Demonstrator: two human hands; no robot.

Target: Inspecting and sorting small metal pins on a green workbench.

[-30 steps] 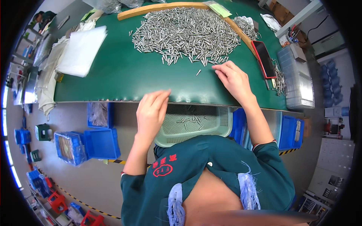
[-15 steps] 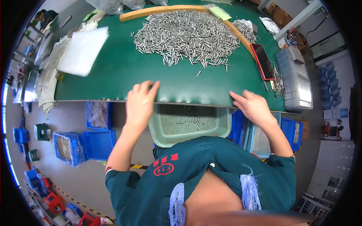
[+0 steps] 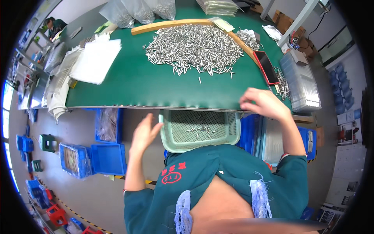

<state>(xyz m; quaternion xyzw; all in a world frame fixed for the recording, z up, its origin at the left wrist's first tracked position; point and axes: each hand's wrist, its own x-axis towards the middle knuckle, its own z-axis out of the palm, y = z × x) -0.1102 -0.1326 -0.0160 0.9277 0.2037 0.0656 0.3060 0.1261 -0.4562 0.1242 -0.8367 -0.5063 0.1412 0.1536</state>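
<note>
My left hand (image 3: 145, 132) hangs below the front edge of the table, beside the left rim of a light green mesh basket (image 3: 167, 145). Its thumb stands apart from its fingers and it holds nothing. Over the table's front edge on the right, my right hand (image 3: 265, 102) has loosely bent fingers and a thumb held apart, with nothing visible in it. A big heap of small silvery metal pins (image 3: 194, 48) lies on the green table (image 3: 156, 91). One loose pin (image 3: 200, 80) lies in front of the heap. Several similar pins (image 3: 202, 128) rest in the basket.
A curved wooden strip (image 3: 171, 25) borders the heap. Right of it lie a red-cased phone (image 3: 267, 67) and clear plastic boxes (image 3: 300, 84). White sheets (image 3: 97, 60) lie at the left, bags of pins (image 3: 138, 12) at the back. Blue bins (image 3: 108, 159) stand below the table. A co-worker (image 3: 54, 26) sits far left.
My left hand has dropped from the tabletop to below the front edge, beside the basket. My right hand stays near the edge, its fingers more bent. The view has shifted slightly.
</note>
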